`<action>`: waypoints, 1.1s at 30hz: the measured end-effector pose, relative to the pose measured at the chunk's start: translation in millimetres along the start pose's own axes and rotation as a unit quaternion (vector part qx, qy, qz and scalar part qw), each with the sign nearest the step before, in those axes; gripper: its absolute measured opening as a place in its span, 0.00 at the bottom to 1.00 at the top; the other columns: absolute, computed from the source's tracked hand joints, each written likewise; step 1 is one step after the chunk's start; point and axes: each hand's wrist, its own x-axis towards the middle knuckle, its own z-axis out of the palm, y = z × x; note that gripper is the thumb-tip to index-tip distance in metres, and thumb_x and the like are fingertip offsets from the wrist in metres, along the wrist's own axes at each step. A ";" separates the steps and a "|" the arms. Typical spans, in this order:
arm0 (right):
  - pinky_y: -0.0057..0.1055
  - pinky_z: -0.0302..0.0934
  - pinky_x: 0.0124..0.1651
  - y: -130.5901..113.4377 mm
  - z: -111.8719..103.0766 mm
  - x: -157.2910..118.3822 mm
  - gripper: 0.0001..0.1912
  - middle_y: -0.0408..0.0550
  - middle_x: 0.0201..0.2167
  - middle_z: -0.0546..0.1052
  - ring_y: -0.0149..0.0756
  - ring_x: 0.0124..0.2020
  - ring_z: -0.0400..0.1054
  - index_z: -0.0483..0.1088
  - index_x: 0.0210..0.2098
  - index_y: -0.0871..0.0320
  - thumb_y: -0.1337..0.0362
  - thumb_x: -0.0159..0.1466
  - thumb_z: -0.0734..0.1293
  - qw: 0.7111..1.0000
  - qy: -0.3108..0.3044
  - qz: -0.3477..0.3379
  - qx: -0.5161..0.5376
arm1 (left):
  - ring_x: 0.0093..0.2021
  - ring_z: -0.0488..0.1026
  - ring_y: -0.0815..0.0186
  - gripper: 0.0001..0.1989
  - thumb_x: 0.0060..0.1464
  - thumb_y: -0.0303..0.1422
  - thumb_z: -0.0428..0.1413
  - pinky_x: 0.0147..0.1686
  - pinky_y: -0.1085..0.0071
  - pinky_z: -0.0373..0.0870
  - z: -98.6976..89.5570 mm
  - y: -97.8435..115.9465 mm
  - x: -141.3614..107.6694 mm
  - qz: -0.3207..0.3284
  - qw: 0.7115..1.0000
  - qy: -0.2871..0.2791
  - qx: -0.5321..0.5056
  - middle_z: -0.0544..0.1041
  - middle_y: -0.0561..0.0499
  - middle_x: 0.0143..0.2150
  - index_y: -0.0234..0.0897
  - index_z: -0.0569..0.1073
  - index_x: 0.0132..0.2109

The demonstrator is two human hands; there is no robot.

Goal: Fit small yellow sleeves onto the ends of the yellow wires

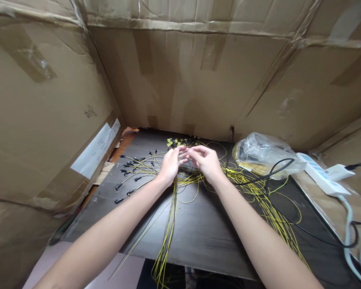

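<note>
Over the far middle of the dark table, my left hand is closed around a bundle of thin yellow and black wires. The wires run down from the palm and over the near edge. Small yellow-and-black ends show just beyond the fingers. My right hand is close beside it, thumb and fingertips pinched together near the left fingertips. Whatever is in that pinch is too small to make out. Left of my hands, several yellow wires with black plugs fan out on the table.
Many loose yellow wires spread over the table's right side. Behind them lies a clear plastic bag. A black cable crosses towards a white power strip at the right. Cardboard walls enclose the table.
</note>
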 end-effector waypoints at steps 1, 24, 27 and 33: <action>0.29 0.64 0.26 4.0 4.5 -5.3 0.19 0.46 0.24 0.77 0.31 0.22 0.68 0.75 0.32 0.59 0.51 0.50 0.76 1.000 -0.004 -0.006 -0.006 | 0.40 0.80 0.65 0.08 0.67 0.31 0.54 0.41 0.71 0.76 0.0 -1.3 -1.4 -0.003 1.000 -0.009 0.000 0.81 0.40 0.43 0.33 0.76 0.41; 0.40 0.55 0.49 4.9 -29.0 -6.6 0.08 0.45 0.23 0.72 0.40 0.36 0.66 0.73 0.26 0.56 0.67 0.57 0.63 0.869 0.080 -0.203 -0.445 | 0.14 0.53 0.78 0.13 0.70 0.25 0.44 0.27 0.79 0.68 -24.1 49.1 18.0 0.000 0.958 0.132 -0.256 0.54 0.63 0.19 0.36 0.61 0.33; 0.42 0.55 0.49 6.0 -39.2 -2.2 0.12 0.47 0.28 0.77 0.43 0.39 0.66 0.77 0.30 0.55 0.66 0.60 0.61 0.848 0.173 -0.209 -0.455 | 0.13 0.49 0.79 0.13 0.69 0.24 0.44 0.17 0.82 0.54 -32.3 56.6 23.5 0.015 0.945 0.165 -0.282 0.51 0.63 0.19 0.37 0.60 0.33; 0.44 0.56 0.51 0.7 -68.6 5.1 0.16 0.50 0.30 0.80 0.48 0.42 0.68 0.81 0.39 0.54 0.62 0.62 0.61 0.833 0.257 -0.148 -0.467 | 0.13 0.47 0.79 0.13 0.66 0.21 0.41 0.15 0.82 0.46 -52.0 70.2 33.1 0.051 0.931 0.200 -0.301 0.47 0.63 0.19 0.37 0.57 0.33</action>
